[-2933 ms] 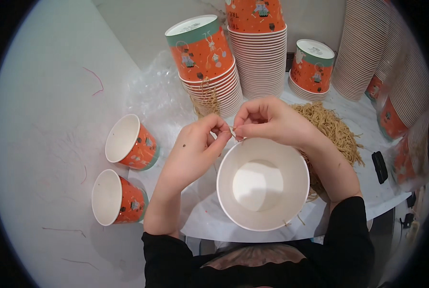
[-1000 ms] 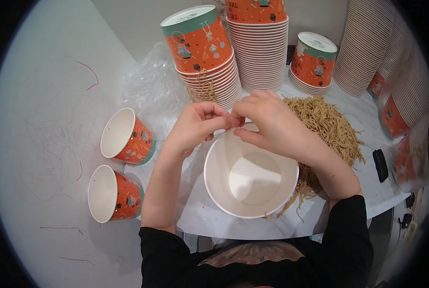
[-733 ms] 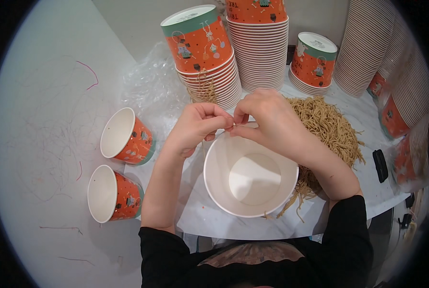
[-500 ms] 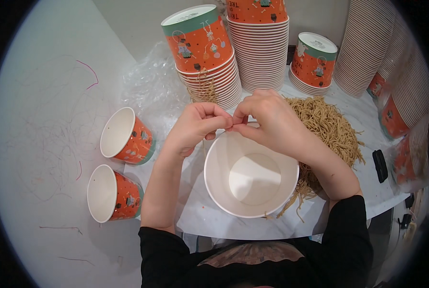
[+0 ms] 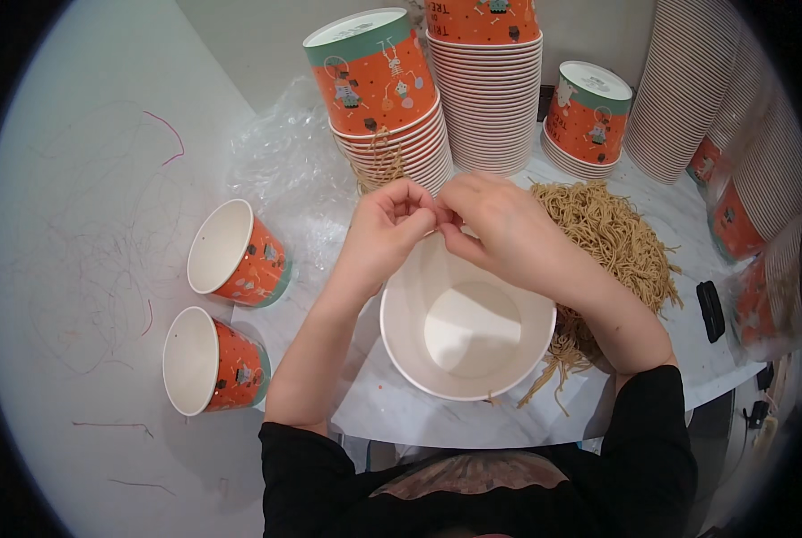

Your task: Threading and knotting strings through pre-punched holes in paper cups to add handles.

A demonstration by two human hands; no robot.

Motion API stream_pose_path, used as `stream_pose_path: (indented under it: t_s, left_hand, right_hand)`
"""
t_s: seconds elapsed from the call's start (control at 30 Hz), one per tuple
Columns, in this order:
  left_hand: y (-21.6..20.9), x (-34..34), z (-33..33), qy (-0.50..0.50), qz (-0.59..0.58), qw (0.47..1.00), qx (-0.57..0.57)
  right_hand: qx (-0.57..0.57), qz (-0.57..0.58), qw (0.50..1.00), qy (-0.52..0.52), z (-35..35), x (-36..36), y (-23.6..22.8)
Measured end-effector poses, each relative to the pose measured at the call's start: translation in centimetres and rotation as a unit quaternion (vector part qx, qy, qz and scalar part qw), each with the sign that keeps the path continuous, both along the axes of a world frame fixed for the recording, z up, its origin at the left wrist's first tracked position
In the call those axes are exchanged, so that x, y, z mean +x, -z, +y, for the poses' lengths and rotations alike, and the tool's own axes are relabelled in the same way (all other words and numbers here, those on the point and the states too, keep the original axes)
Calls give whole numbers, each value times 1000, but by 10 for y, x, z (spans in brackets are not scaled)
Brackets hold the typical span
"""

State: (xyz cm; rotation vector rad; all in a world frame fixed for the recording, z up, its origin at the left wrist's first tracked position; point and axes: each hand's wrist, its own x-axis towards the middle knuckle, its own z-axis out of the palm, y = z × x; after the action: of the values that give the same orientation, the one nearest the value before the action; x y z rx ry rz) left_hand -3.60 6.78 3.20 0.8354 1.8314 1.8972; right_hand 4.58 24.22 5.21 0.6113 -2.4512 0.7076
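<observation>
The open white paper bucket (image 5: pixel 470 339) sits on the marbled white tabletop (image 5: pixel 379 408), its mouth facing up. At its far rim the two hands meet: the left hand (image 5: pixel 387 235) has its fingers curled and the thumb pressed inward, and the right hand (image 5: pixel 495 220) bends its fingers down toward the same spot, fingertips touching or nearly so. What lies between them is hidden, so whether either hand grips cord or the rim cannot be told. A short end of tan cord (image 5: pixel 489 395) shows at the bucket's near rim.

Just right of the bucket, partly behind the right forearm, spreads a heap of tan cords (image 5: pixel 612 238); farther right lies a black oblong object (image 5: pixel 710 311). Left of the bucket are two orange printed buckets (image 5: pixel 253 269) with green bases. Beyond it stand upside-down bucket stacks (image 5: pixel 486 103), tan strands (image 5: pixel 381 161) draped over the leftmost one, with crumpled clear plastic (image 5: pixel 289 161) beside that.
</observation>
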Motion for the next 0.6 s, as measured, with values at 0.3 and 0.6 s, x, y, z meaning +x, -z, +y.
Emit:
stream_pose_path:
  t_s: [0.3,0.6]
  left_hand:
    - [-8,-2,-4,7,-41,996,-73]
    - [10,-7,4,26,-38,997,57]
  right_hand:
    - [-71,-90,993,-20,3,-2,2]
    - [-201,-193,960,-23,16,-11,3]
